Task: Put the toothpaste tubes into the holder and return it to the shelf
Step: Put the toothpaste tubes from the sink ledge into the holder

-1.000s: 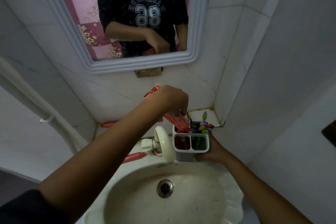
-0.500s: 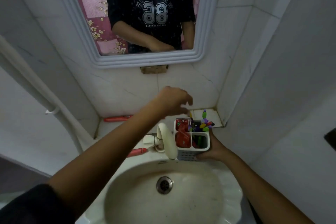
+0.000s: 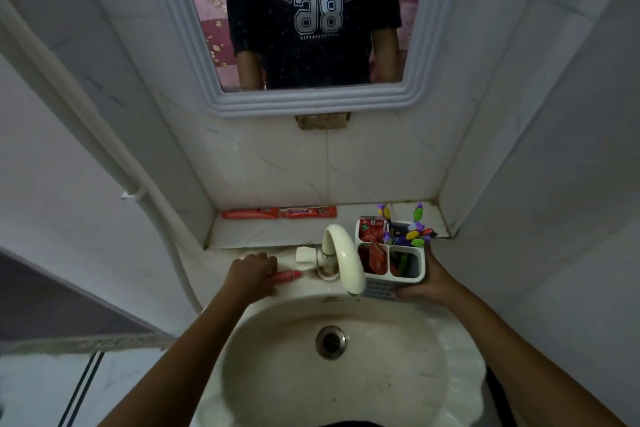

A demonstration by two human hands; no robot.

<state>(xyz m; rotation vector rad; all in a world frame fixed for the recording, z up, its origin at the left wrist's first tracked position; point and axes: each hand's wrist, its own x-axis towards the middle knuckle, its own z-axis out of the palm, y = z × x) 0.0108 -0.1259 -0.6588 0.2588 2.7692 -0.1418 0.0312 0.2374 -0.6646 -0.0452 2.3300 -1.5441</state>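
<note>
A white divided holder stands on the sink's back rim, right of the tap. My right hand grips its right side. Red toothpaste tubes stick out of its left compartments and colourful toothbrushes out of the right ones. My left hand lies on the sink rim left of the tap, fingers closed over a red toothpaste tube whose cap end shows. Another red toothpaste tube lies flat on the tiled shelf against the back wall.
A cream tap arches over the basin between my hands. A mirror hangs above the shelf. A white pipe runs down the left wall. Tiled walls close in on both sides.
My left hand let go of the tube now standing in the holder and dropped left and down onto the tube on the sink rim. My right hand kept hold of the holder.
</note>
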